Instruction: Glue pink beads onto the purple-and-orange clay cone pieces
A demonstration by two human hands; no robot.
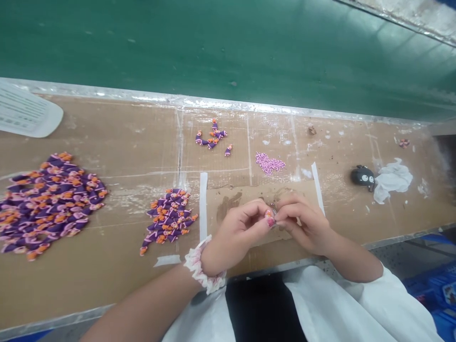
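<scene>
One small piece (268, 213), left hand (239, 229) pinching, right hand (305, 222) curled against it

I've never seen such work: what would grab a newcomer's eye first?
Probably the big heap of purple-and-orange figures at far left, vivid against brown cardboard. Next comes the black, round thing with cartoon eyes on the right, beside crumpled white material. Near the middle, the left hand and right hand meet at a tiny piece.
</scene>
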